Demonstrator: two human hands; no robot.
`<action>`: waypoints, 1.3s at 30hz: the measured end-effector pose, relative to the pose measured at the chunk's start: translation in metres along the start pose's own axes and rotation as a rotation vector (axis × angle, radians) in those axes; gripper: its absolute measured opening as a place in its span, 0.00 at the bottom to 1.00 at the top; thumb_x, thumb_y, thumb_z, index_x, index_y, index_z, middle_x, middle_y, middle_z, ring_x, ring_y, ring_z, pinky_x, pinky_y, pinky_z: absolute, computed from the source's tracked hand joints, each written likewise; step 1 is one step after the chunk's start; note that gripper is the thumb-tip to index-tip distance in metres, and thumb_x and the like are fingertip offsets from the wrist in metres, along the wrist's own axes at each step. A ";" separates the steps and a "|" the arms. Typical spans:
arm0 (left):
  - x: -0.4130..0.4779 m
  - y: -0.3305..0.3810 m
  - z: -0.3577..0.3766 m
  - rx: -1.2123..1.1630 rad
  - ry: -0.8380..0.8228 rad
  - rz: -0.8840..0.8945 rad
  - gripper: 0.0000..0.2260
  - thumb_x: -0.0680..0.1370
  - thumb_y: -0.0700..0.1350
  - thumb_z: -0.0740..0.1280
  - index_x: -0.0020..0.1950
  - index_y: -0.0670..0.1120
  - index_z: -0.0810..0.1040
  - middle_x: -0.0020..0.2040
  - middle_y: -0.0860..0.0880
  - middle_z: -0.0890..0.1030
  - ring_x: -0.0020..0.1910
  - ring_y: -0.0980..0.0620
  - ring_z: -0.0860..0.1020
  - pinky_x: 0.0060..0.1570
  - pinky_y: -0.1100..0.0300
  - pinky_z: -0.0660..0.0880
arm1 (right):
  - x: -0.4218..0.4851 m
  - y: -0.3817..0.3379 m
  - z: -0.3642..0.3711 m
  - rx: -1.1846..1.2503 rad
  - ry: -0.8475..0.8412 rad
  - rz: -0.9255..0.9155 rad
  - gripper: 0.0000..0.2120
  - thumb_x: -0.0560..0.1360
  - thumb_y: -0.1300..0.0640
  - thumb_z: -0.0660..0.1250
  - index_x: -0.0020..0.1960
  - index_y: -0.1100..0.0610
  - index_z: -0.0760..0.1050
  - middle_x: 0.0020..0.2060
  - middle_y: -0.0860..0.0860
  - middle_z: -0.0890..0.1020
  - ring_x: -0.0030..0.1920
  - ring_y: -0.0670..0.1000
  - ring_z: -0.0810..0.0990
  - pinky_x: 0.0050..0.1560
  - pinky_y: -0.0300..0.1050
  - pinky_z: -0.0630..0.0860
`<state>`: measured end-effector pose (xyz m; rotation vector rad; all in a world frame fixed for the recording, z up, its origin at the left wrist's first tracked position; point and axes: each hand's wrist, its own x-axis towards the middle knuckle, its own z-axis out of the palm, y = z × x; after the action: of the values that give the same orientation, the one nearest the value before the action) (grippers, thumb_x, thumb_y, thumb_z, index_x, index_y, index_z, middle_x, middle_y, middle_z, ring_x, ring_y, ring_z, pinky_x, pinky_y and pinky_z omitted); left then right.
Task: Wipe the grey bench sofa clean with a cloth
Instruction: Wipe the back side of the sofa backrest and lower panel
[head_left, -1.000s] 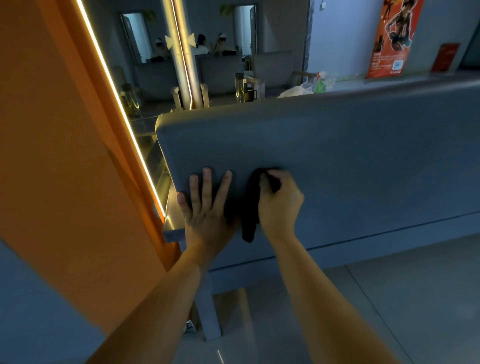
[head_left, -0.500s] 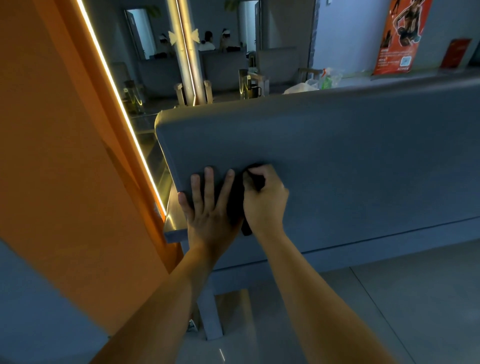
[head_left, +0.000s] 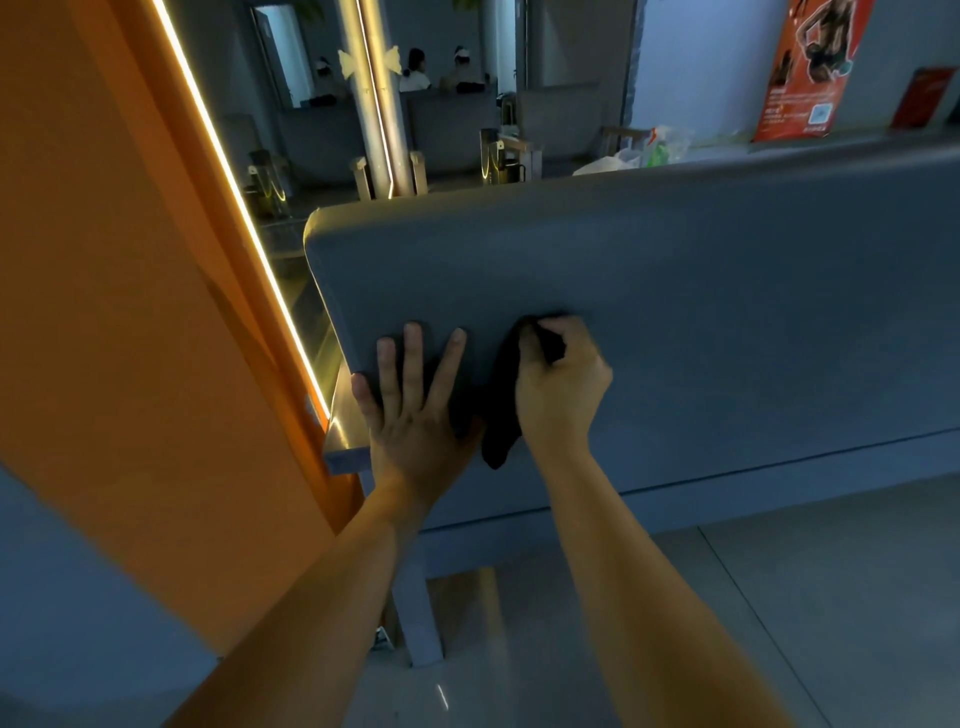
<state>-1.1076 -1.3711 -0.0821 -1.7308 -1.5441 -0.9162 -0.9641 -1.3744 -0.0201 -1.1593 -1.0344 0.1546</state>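
An orange wall panel (head_left: 130, 312) filled the scene left of the fingers; the grey bench sofa (head_left: 727, 322) stretched away to the right of them, its padded back rising above the fingertips and its rounded end corner sitting up and left of the left fingers; a pale tiled floor (head_left: 805, 597) lay below and right of the fingers; an orange poster (head_left: 810, 67) hung on the far wall, high above and right of the right fingers; a shiny metal pole (head_left: 376, 104) stood behind the sofa, above the left fingers; a strip of warm light (head_left: 244, 223) ran down the panel's edge toward the left fingers. The left hand (head_left: 415, 415) lay flat on the sofa's back near its left end, its fingers (head_left: 413, 358) straight and spread apart, holding nothing; the right hand (head_left: 563, 395) sat just right of it, its fingers (head_left: 553, 332) curled tight round a dark cloth (head_left: 501, 415) and pressing it against the grey upholstery; the cloth bunched under the right fingers and hung in a loose tail between the two hands, against the sofa's back; whether it touched the left hand could not be told. One grey sofa leg (head_left: 418, 613) stood on the floor well below the left fingers; clear plastic bags (head_left: 654, 148) showed beyond the sofa's top edge, above the right fingers.
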 end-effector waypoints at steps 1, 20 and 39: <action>0.000 0.000 -0.001 -0.003 -0.001 0.004 0.48 0.70 0.61 0.74 0.82 0.57 0.50 0.83 0.49 0.38 0.81 0.45 0.37 0.76 0.41 0.33 | 0.004 0.002 -0.003 0.024 0.026 0.051 0.03 0.76 0.63 0.70 0.46 0.56 0.80 0.40 0.46 0.82 0.41 0.44 0.80 0.44 0.39 0.78; 0.000 0.001 -0.007 -0.040 -0.067 0.001 0.45 0.72 0.63 0.72 0.83 0.55 0.53 0.82 0.49 0.36 0.81 0.44 0.36 0.75 0.43 0.29 | 0.020 0.006 -0.018 0.188 0.105 0.328 0.04 0.77 0.63 0.70 0.45 0.56 0.79 0.39 0.43 0.81 0.39 0.36 0.79 0.43 0.34 0.76; -0.001 -0.002 -0.003 0.007 -0.011 0.026 0.42 0.73 0.68 0.67 0.82 0.57 0.54 0.83 0.46 0.46 0.81 0.45 0.38 0.76 0.40 0.35 | -0.001 -0.014 0.004 0.192 -0.076 0.271 0.03 0.77 0.62 0.71 0.44 0.57 0.80 0.37 0.44 0.82 0.38 0.40 0.80 0.39 0.35 0.77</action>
<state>-1.1098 -1.3737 -0.0817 -1.7496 -1.5271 -0.8890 -0.9731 -1.3787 -0.0099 -1.1203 -0.9034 0.5054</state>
